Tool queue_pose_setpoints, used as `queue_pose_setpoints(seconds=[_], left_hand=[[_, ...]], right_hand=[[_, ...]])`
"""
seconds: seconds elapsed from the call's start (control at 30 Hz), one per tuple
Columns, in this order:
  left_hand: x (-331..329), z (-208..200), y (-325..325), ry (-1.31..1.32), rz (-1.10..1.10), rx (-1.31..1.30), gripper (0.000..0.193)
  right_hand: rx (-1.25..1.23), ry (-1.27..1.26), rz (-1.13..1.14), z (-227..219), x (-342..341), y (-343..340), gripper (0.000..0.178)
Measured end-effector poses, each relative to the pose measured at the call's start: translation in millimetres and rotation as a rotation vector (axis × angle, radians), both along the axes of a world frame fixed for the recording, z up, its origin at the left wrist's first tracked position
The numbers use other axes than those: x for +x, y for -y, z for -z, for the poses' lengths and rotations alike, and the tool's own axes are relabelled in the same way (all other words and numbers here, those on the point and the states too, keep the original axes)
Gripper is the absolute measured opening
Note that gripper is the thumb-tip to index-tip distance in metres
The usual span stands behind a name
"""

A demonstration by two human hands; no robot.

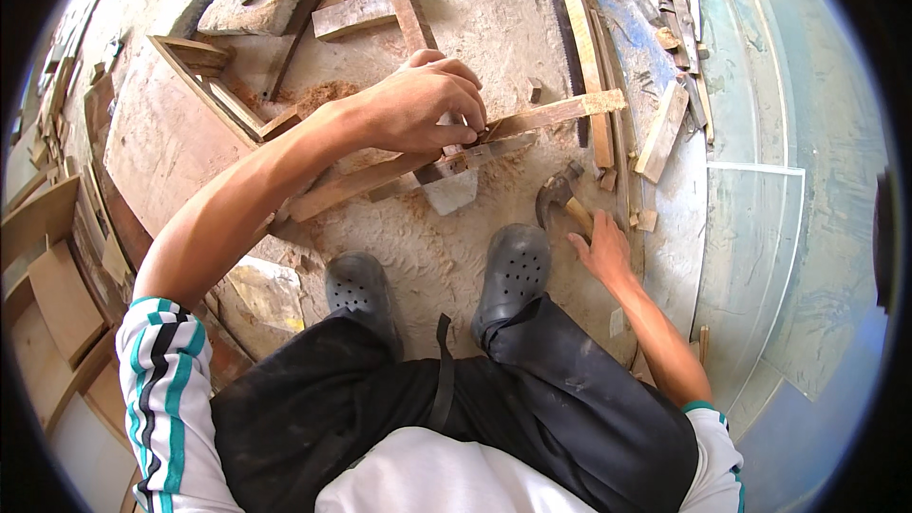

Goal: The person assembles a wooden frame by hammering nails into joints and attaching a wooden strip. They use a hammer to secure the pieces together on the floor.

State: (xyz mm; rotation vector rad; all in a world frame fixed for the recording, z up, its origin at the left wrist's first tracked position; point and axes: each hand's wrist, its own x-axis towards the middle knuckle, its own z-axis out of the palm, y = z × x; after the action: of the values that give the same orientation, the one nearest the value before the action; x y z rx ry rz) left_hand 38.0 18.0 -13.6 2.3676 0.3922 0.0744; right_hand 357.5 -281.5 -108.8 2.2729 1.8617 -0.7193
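My left hand [429, 106] is over the crossing of several narrow wooden strips, its thumb and fingers pinched together. A small dark thing shows at the fingertips, too small to make out. One strip [556, 114] runs out to the right from the crossing, and another [356, 185] slants down to the left. Beneath the crossing sits a pale block [450, 192]. At the right, my right hand [605, 249] is at the wooden handle of a claw hammer [556, 194] lying on the floor. Its thumb stands apart from the fingers, with the handle between them.
My dark clogs [518, 271] stand just below the strips. A hand saw [573, 57] and long battens [581, 33] lie at the upper right, beside wood offcuts [662, 128]. Glass-like sheets [760, 256] cover the far right. A stone slab [261, 0] and a wooden frame [204, 76] are at the upper left.
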Motion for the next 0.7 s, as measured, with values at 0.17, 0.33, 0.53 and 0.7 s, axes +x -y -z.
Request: queue_pose_setpoints(seconds=[0.17,0.33,0.53,0.7], left_hand=[[8,5,-2,-0.053,0.002,-0.121,0.013],[2,3,0,-0.08,-0.003,-0.135,0.01],[3,4,-6,-0.076,0.026,-0.199,0.011],[-2,13,-1,-0.009,0.001,-0.196,0.014]], right_hand=[[0.041,-0.069,0.005,22,13,9,0.045],[0.143,-0.353,0.183,11,-3,5,0.041],[0.322,-0.595,0.314,-37,-18,1,0.044],[0.339,-1.188,0.413,-109,-56,-35,0.028]])
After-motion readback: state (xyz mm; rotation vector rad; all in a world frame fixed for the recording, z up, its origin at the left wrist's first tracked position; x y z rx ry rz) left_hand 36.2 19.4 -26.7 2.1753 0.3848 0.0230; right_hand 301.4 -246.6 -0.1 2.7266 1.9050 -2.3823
